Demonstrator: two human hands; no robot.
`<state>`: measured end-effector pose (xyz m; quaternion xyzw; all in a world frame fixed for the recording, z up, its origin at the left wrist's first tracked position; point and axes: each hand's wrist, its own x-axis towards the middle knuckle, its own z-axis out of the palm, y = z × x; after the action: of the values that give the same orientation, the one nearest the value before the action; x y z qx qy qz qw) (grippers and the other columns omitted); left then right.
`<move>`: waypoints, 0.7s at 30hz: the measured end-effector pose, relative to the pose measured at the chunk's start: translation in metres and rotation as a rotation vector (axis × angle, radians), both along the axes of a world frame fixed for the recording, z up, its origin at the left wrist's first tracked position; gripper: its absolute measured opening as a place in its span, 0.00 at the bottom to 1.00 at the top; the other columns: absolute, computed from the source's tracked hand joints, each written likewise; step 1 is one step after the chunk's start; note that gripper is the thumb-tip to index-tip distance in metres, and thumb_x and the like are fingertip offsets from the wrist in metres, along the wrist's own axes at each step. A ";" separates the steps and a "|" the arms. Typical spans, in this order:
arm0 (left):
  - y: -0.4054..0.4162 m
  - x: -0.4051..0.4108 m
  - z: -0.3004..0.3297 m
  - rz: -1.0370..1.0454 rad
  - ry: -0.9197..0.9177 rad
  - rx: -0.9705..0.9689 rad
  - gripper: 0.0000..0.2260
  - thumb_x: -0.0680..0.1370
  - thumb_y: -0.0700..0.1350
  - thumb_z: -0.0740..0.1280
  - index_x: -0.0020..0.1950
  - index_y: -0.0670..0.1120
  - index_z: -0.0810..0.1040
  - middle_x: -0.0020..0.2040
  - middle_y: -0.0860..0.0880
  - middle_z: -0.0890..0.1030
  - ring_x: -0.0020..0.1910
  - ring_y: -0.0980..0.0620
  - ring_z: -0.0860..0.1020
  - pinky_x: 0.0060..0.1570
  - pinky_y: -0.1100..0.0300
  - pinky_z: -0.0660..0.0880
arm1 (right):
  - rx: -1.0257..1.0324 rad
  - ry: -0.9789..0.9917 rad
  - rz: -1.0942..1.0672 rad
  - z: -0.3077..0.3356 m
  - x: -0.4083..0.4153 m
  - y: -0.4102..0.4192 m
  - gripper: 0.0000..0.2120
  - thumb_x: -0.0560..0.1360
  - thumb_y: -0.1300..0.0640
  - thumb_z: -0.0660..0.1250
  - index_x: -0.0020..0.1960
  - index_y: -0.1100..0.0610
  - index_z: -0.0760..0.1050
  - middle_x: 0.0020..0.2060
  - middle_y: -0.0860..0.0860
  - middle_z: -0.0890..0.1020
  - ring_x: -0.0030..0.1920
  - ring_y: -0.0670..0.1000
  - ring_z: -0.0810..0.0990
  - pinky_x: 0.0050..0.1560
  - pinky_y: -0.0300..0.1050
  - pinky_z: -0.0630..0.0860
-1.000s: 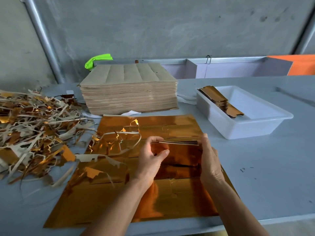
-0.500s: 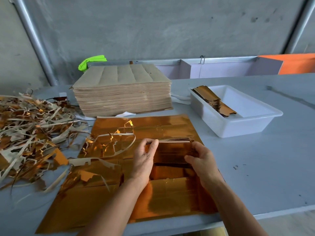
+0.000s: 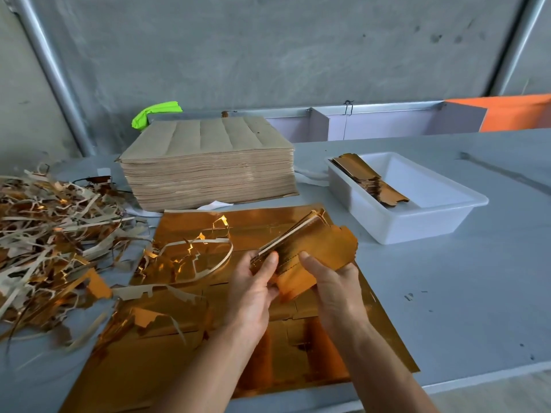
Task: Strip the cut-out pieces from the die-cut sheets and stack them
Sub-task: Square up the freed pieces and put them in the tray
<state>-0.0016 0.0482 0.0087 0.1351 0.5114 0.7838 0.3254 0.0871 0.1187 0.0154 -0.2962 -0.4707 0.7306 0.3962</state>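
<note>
Both hands [image 3: 298,281] on gold pieces [image 3: 316,248]

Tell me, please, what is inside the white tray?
The white tray holds a stack of gold cut-out pieces leaning at its left end; the tray's near wall hides the stack's foot.

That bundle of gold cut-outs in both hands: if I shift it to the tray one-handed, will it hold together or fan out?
The bundle of gold cut-outs is probably light and thin. Its glossy foil faces look slippery, so pieces may slide apart. Both the left hand and right hand grip it and edges already look uneven, so one-handed it could fan out before reaching the white tray.
</note>
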 end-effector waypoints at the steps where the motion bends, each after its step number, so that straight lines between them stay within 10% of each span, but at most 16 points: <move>1: -0.002 0.000 0.002 0.043 0.164 -0.067 0.10 0.72 0.47 0.71 0.51 0.55 0.75 0.51 0.50 0.81 0.53 0.49 0.80 0.43 0.58 0.77 | 0.075 -0.060 -0.027 0.002 0.001 0.001 0.06 0.71 0.58 0.73 0.43 0.49 0.78 0.40 0.51 0.85 0.44 0.53 0.83 0.46 0.50 0.80; 6: -0.012 -0.019 0.031 0.175 0.862 -0.080 0.12 0.73 0.44 0.71 0.55 0.55 0.78 0.55 0.53 0.78 0.55 0.56 0.76 0.55 0.62 0.73 | 0.592 -0.414 0.031 0.011 0.012 0.009 0.09 0.74 0.58 0.70 0.39 0.47 0.74 0.37 0.44 0.81 0.38 0.46 0.81 0.37 0.33 0.76; 10: -0.013 -0.030 0.048 0.173 1.136 -0.134 0.05 0.73 0.41 0.71 0.48 0.47 0.82 0.54 0.51 0.77 0.56 0.56 0.75 0.57 0.65 0.71 | 0.778 -0.537 0.075 0.015 0.015 0.007 0.08 0.76 0.57 0.68 0.54 0.56 0.79 0.46 0.50 0.83 0.44 0.50 0.83 0.45 0.42 0.81; 14: -0.018 -0.034 0.050 0.138 1.225 -0.225 0.02 0.74 0.38 0.70 0.44 0.40 0.81 0.54 0.47 0.77 0.58 0.50 0.74 0.59 0.52 0.73 | 0.834 -0.548 0.090 0.019 0.015 0.002 0.14 0.76 0.57 0.68 0.61 0.57 0.77 0.51 0.50 0.83 0.49 0.51 0.82 0.50 0.46 0.81; 21: -0.017 -0.032 0.049 0.131 1.088 -0.320 0.03 0.78 0.40 0.65 0.48 0.42 0.78 0.56 0.49 0.78 0.57 0.53 0.75 0.56 0.62 0.74 | 0.677 -0.380 0.211 0.018 0.014 0.000 0.04 0.75 0.58 0.68 0.42 0.52 0.76 0.38 0.48 0.83 0.38 0.46 0.83 0.37 0.36 0.79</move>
<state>-0.0340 0.0311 0.0574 0.4363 0.7249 0.5328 -0.0178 0.1012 0.1192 0.0335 -0.2285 -0.7776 0.5031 0.3001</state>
